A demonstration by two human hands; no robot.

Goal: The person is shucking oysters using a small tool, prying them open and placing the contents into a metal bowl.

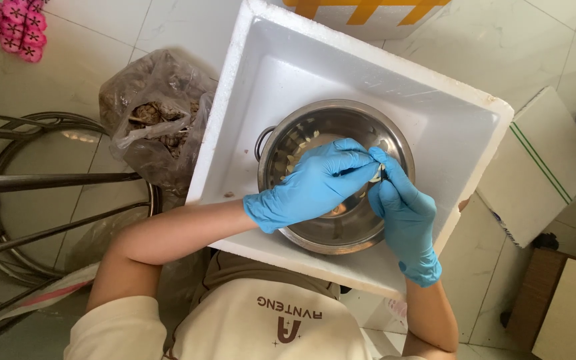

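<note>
Head view — hands: the left hand (315, 183) and right hand (401, 207), both in thin blue gloves, are meeting over the steel bowl (288, 137), their grip pinching narrow on a small pale clove (375, 176).
Bowl: round, shiny, sitting inside the white foam box (248, 93), catching peeled pieces.
Bag: crinkled clear plastic bag (151, 113) lying on the tiled floor (88, 33).

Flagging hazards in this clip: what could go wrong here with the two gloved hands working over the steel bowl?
1. The small pale piece pinched between the left hand and right hand could slip into the round stainless-steel bowl.
2. The white foam box seems to rest on the person's lap, so it might tip.
</note>
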